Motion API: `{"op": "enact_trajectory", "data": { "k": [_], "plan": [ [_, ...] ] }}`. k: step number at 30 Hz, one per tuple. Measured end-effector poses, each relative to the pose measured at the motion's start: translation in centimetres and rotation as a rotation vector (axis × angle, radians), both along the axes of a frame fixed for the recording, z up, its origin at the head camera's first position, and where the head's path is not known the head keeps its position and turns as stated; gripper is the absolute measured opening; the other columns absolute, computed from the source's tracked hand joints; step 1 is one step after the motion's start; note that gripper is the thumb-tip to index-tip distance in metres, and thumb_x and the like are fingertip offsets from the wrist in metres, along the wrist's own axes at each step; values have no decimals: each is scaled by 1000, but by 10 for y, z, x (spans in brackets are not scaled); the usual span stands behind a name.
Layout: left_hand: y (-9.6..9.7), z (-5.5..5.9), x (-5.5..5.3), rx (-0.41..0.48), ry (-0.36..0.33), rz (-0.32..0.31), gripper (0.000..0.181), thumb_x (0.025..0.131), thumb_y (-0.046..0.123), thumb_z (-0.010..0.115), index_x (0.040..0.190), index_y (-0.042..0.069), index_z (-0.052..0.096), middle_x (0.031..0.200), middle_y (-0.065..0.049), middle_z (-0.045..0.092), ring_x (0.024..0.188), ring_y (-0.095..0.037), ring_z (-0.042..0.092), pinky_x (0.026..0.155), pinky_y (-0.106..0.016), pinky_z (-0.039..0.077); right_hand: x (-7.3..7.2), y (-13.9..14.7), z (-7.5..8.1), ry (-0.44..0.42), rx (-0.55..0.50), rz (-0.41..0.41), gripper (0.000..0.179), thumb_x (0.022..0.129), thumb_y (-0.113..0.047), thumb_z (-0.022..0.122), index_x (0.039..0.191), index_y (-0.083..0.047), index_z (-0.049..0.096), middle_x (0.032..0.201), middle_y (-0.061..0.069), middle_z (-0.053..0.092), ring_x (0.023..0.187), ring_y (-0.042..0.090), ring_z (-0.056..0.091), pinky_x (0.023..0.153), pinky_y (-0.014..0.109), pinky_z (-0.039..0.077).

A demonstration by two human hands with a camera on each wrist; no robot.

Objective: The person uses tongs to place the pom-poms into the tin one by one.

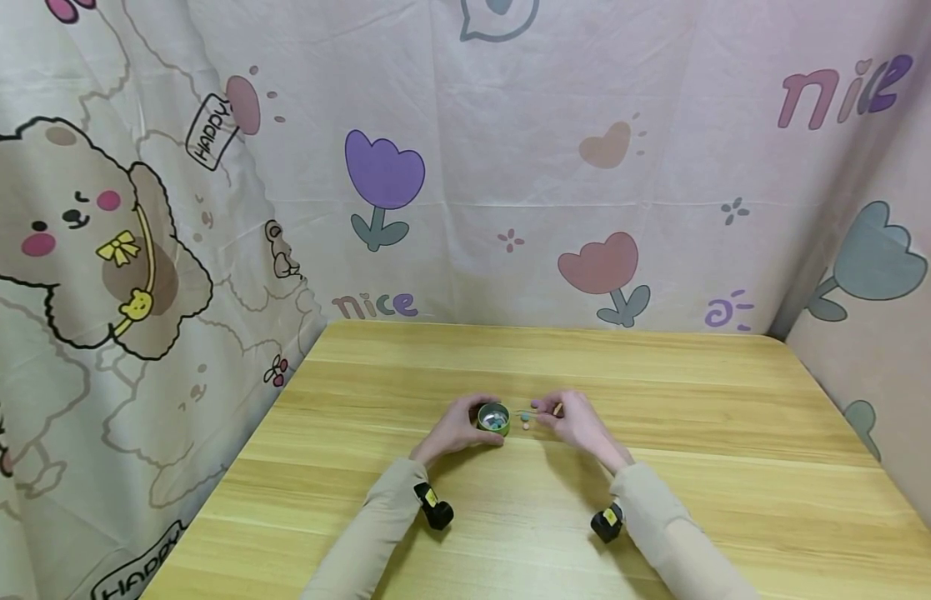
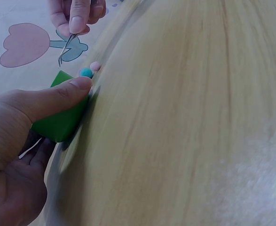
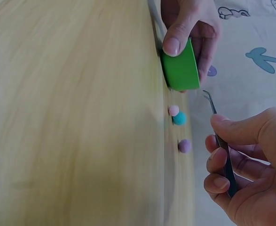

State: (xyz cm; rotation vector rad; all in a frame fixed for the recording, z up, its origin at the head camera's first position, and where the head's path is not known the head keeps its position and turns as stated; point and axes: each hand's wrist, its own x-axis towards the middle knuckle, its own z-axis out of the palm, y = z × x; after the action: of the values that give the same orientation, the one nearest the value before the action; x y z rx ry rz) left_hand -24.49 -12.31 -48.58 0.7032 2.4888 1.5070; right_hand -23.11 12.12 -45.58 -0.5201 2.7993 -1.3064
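Note:
A small round green tin (image 1: 494,419) stands on the table, its silvery inside holding something small and bluish. My left hand (image 1: 460,428) grips it, thumb and fingers curled round opposite sides. Between thumb and fingers of my right hand (image 1: 578,421) is a pair of tweezers (image 3: 224,157) with bent tips, the tips slightly apart and bare, pointing toward the tin. Just right of the tin lie a pink pompom (image 3: 174,110), a teal pompom (image 3: 179,118) and a purple pompom (image 3: 185,146); the pink and teal ones sit side by side.
The wooden table (image 1: 660,533) reaches back to a printed curtain (image 1: 495,167), which also hangs along the left and right sides. A black wrist camera (image 1: 435,507) is strapped at the left sleeve, another camera (image 1: 607,523) at the right.

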Motion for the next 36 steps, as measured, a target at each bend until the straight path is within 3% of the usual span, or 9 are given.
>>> {"op": "enact_trajectory", "data": {
  "k": [8, 24, 36],
  "plan": [
    [0, 3, 1, -36, 13, 8, 68, 75, 7, 87, 134, -3, 56, 128, -21, 65, 116, -35, 64, 103, -48, 54, 1, 8, -2, 19, 24, 4, 5, 88, -5, 73, 85, -2, 71, 80, 5, 70, 70, 10, 59, 60, 18, 50],
    [0, 3, 1, -42, 10, 14, 68, 75, 7, 87, 135, -3, 56, 127, -21, 65, 115, -35, 65, 103, -48, 54, -3, 19, -12, 65, 56, 45, 7, 88, -4, 73, 82, -7, 71, 78, 1, 68, 69, 8, 56, 61, 18, 48],
    [0, 3, 2, -35, 8, 5, 68, 76, 6, 87, 135, -4, 56, 127, -22, 65, 116, -36, 64, 103, -49, 54, -1, 19, -13, 41, 70, 80, 5, 89, -4, 72, 84, -5, 72, 80, 2, 70, 71, 8, 58, 64, 18, 51]
  ]
}}
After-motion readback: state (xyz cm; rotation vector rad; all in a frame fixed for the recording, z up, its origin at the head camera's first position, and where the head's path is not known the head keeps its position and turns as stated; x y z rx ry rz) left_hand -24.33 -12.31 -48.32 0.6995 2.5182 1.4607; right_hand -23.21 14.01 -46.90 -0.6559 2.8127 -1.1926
